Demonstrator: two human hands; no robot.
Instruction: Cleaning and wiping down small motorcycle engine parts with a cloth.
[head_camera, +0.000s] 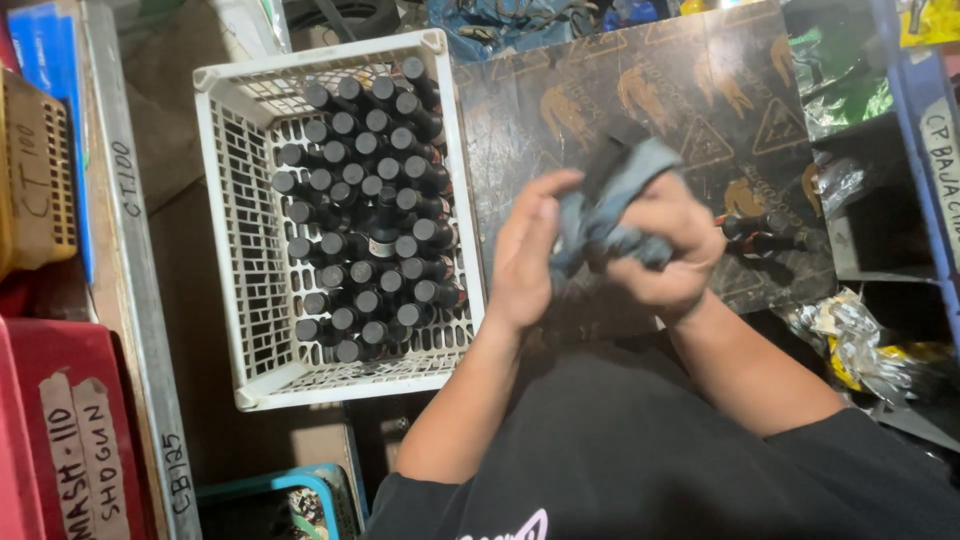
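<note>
Head view, looking down: both hands work a grey-blue cloth (610, 215) over a dark printed board (640, 90). Right hand (672, 250) is closed around the cloth's bulk, fingers curled in, gripping it; whether something sits inside the wad I cannot tell. Left hand (525, 255) is half open, palm pressed flat against the cloth's left side, thumb up, touching it rather than clamping. Cloth sits between the two hands, one loose corner sticking up beyond the right knuckles. Judgement: cloth is soft, light, limp, not slippery and not fragile; it bunches under any grip, so a hold on the gathered middle would control it better than a hold on the free corner. Left of the left hand, just beside it, a white lattice crate (225, 250) stands packed with upright black cylinders (365, 215), caps upward, close together. Right of the right hand, near it, two or three similar dark cylinders (765, 235) lie on the board. Further right, crumpled clear plastic bags (850, 340).
</note>
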